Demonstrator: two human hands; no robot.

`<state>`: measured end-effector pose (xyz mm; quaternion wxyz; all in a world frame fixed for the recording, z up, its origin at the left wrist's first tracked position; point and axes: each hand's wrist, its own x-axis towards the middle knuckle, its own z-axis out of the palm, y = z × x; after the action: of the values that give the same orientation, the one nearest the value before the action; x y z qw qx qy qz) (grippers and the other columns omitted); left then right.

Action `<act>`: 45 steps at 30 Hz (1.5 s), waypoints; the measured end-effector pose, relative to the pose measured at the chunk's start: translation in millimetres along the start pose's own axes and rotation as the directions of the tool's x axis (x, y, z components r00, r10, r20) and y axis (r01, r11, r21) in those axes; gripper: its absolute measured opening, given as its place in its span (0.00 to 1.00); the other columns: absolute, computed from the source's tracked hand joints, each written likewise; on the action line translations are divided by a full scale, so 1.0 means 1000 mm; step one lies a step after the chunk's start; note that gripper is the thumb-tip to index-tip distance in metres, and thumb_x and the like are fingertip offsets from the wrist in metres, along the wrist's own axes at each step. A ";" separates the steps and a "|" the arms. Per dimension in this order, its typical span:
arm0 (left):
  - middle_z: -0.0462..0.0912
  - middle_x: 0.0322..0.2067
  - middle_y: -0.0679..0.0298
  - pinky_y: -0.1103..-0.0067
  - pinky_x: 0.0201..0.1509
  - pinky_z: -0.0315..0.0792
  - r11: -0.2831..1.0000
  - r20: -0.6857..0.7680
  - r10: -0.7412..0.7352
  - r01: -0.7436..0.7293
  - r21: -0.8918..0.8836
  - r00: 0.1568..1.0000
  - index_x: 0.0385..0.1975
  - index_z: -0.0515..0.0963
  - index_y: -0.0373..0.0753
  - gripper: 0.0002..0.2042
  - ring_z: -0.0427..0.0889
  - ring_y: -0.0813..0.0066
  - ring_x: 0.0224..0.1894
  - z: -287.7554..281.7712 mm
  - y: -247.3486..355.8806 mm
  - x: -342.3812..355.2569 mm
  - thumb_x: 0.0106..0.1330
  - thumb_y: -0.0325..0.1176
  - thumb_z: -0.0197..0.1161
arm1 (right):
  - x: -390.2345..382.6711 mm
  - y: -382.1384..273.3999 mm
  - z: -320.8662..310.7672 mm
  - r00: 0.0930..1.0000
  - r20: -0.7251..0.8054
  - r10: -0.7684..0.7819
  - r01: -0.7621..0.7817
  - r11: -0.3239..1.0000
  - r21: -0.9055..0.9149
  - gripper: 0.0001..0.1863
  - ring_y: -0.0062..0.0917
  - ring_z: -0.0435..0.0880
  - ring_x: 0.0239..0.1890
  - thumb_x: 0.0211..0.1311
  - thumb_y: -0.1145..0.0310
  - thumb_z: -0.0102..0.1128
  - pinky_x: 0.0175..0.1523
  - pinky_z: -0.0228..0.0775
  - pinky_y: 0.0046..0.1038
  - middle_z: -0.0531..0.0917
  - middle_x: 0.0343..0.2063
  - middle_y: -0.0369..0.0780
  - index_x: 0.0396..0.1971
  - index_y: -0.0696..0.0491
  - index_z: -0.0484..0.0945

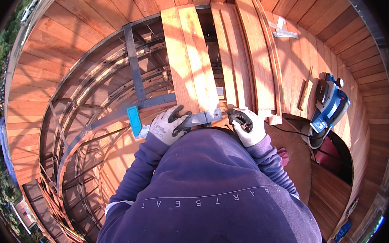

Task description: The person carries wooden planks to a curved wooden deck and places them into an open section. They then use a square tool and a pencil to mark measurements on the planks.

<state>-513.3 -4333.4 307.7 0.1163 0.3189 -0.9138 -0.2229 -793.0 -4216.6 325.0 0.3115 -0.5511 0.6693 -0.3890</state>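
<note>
My left hand (169, 125), in a white glove with dark fingertips, closes on the blade of a try square (133, 120) with a teal handle. The metal blade seems to pass under the glove and lies across the near end of two sunlit wooden planks (188, 53). My right hand (248, 126), gloved alike, is beside the blade's far end with its fingers curled in. Whatever may be in those fingers is hidden. More reddish boards (239, 66) lie just beyond the right hand.
A blue electric planer (330, 106) rests on the decking at right, its dark cable trailing toward me. Behind the boards lies a grey metal bracket-like piece (285, 30). Open framing with a dark metal beam (135, 65) is at left. A curved plank wall (43, 88) surrounds me.
</note>
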 end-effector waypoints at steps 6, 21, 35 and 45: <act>0.73 0.56 0.58 0.64 0.55 0.72 1.000 0.011 0.002 -0.002 -0.017 1.000 0.52 0.78 0.51 0.26 0.76 0.55 0.54 -0.001 0.000 0.002 0.48 0.38 0.72 | 0.001 -0.002 -0.001 0.999 0.019 0.027 -0.027 1.000 0.004 0.15 0.33 0.83 0.39 0.55 0.73 0.61 0.48 0.73 0.28 0.82 0.36 0.45 0.43 0.60 0.79; 0.72 0.57 0.58 0.64 0.57 0.70 0.999 0.022 -0.011 0.012 -0.052 1.000 0.52 0.77 0.50 0.26 0.75 0.56 0.55 -0.002 -0.003 0.001 0.48 0.37 0.71 | 0.004 0.001 0.002 0.999 0.005 0.054 -0.054 0.998 0.045 0.13 0.34 0.83 0.40 0.55 0.73 0.62 0.48 0.75 0.29 0.83 0.37 0.45 0.41 0.59 0.80; 0.73 0.57 0.58 0.64 0.57 0.70 0.999 0.023 -0.010 0.011 -0.038 1.000 0.51 0.78 0.49 0.26 0.75 0.56 0.56 -0.003 -0.001 0.002 0.48 0.37 0.71 | 0.008 0.005 0.007 0.989 0.063 0.133 -0.140 0.982 0.126 0.15 0.21 0.83 0.37 0.60 0.75 0.59 0.44 0.76 0.22 0.84 0.37 0.41 0.48 0.62 0.77; 0.73 0.57 0.58 0.64 0.57 0.71 0.999 0.032 -0.018 0.019 -0.031 0.999 0.50 0.79 0.50 0.25 0.75 0.57 0.56 -0.001 -0.003 0.000 0.48 0.38 0.71 | 0.011 0.008 0.008 0.988 0.095 0.124 -0.135 0.983 0.128 0.15 0.20 0.83 0.37 0.60 0.76 0.58 0.44 0.77 0.22 0.84 0.37 0.42 0.48 0.62 0.76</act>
<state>-511.3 -4336.6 307.4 0.1046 0.3217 -0.9090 -0.2433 -792.2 -4227.6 313.7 0.4010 -0.5005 0.6620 -0.3879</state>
